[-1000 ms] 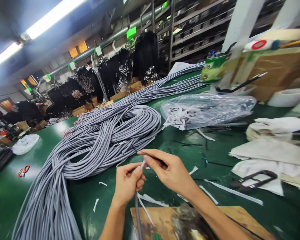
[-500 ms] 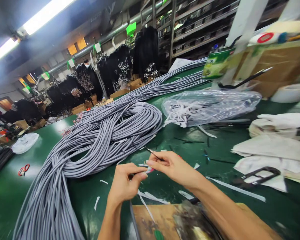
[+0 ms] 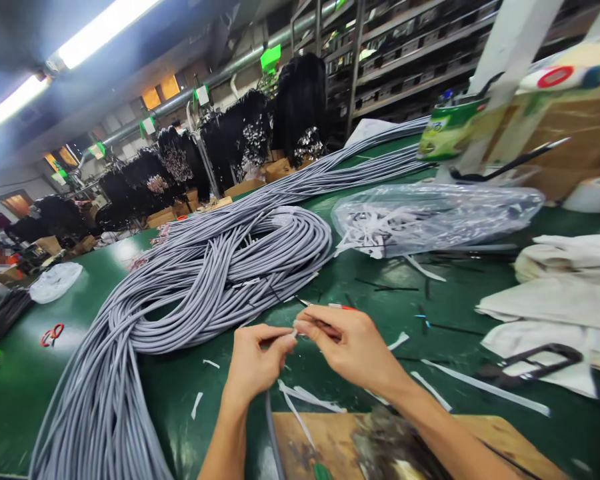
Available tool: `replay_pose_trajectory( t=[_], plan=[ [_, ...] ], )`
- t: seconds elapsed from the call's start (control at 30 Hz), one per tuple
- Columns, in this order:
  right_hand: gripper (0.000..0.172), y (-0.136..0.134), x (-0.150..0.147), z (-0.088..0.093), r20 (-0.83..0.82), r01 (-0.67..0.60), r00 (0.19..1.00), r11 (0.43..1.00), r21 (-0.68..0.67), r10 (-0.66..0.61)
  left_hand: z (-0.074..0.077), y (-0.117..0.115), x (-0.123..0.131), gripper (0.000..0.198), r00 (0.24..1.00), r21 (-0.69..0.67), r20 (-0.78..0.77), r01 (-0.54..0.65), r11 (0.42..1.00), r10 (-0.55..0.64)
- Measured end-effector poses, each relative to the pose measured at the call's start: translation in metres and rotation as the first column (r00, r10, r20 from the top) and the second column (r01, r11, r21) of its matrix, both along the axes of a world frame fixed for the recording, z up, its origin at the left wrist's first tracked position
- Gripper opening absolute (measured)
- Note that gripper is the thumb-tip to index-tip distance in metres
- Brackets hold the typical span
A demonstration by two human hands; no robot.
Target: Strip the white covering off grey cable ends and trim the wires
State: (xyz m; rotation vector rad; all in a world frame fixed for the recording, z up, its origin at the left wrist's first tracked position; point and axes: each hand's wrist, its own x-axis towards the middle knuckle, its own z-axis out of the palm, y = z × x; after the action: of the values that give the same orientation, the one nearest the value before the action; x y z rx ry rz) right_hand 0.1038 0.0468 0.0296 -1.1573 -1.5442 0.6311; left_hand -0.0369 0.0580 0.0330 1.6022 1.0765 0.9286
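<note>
My left hand (image 3: 257, 360) is closed, thumb and forefinger pinching a small pale end piece (image 3: 295, 333). A grey cable (image 3: 274, 433) runs down below this hand; the fingers hide how it joins the pinched end. My right hand (image 3: 350, 343) is closed too, its fingertips meeting the left ones at that piece. A thin pointed metal tool (image 3: 305, 302) sticks out of the right fist, most of it hidden by the fingers. Something red (image 3: 347, 307) shows just behind the right knuckles. Below the hands lie white strips (image 3: 313, 399) on the green table (image 3: 180, 407).
A big coiled bundle of grey cables (image 3: 190, 293) fills the left and middle. Behind the hands lies a clear plastic bag (image 3: 460, 217) with white strips. White gloves (image 3: 550, 293) and black snips (image 3: 545, 360) are at right, a wooden board (image 3: 325, 433) in front, red-handled scissors (image 3: 53, 335) far left.
The view has shifted slightly, moving the surroundings rightward. My right hand has turned over the joined fingertips, hiding more of the pointed tool and the pinkish wires seen before.
</note>
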Motion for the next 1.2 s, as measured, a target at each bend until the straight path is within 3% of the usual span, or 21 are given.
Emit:
replay_pose_trajectory(
  t=[0.07, 0.13, 0.27, 0.33, 0.43, 0.5, 0.6, 0.73, 0.87, 1.0, 1.2],
  plan=[
    [0.028, 0.004, 0.005, -0.001, -0.048, 0.001, 0.999, 0.998, -0.065, -0.004, 0.003, -0.003, -0.004, 0.024, 0.989, 0.021, -0.051, 0.141, 0.99, -0.14],
    [0.032, 0.009, 0.007, -0.001, -0.131, -0.039, 0.991, 0.99, -0.138, 0.021, 0.007, -0.005, -0.007, 0.023, 0.98, 0.054, -0.046, 0.197, 0.979, -0.194],
    [0.042, 0.013, 0.003, -0.001, -0.295, -0.168, 0.951, 0.956, -0.238, 0.094, 0.01, -0.005, -0.008, 0.036, 0.979, -0.04, 0.123, 0.17, 0.985, -0.164],
    [0.044, 0.013, 0.0, -0.001, -0.313, -0.202, 0.942, 0.948, -0.247, 0.119, 0.009, -0.002, -0.007, 0.043, 0.98, -0.082, 0.184, 0.091, 0.992, -0.074],
    [0.045, 0.013, -0.005, -0.003, -0.284, -0.225, 0.946, 0.948, -0.226, 0.157, 0.006, 0.003, -0.006, 0.046, 0.972, -0.076, 0.22, -0.066, 0.995, 0.081],
    [0.043, 0.013, -0.008, -0.004, -0.274, -0.219, 0.948, 0.955, -0.198, 0.161, 0.003, 0.006, -0.007, 0.046, 0.966, -0.063, 0.23, -0.104, 0.993, 0.116],
    [0.036, 0.013, -0.009, -0.006, -0.284, -0.159, 0.954, 0.965, -0.21, 0.095, 0.0, 0.009, -0.008, 0.048, 0.965, -0.063, 0.236, -0.104, 0.993, 0.116],
    [0.044, 0.014, -0.012, -0.01, -0.301, -0.086, 0.954, 0.963, -0.255, 0.005, 0.0, 0.007, -0.008, 0.051, 0.969, -0.07, 0.236, -0.057, 0.996, 0.072],
    [0.028, 0.014, -0.012, -0.012, -0.191, -0.155, 0.974, 0.973, -0.169, 0.122, 0.002, 0.004, -0.008, 0.052, 0.973, -0.075, 0.232, 0.002, 0.997, 0.015],
    [0.033, 0.011, -0.012, -0.01, 0.03, -0.096, 0.995, 0.995, -0.015, 0.097, 0.003, 0.004, -0.007, 0.049, 0.974, -0.1, 0.226, 0.034, 0.994, -0.01],
    [0.035, 0.011, -0.016, -0.013, 0.002, -0.153, 0.988, 0.988, -0.006, 0.153, 0.0, 0.008, -0.004, 0.041, 0.957, -0.067, 0.287, -0.029, 0.997, 0.047]
  ],
)
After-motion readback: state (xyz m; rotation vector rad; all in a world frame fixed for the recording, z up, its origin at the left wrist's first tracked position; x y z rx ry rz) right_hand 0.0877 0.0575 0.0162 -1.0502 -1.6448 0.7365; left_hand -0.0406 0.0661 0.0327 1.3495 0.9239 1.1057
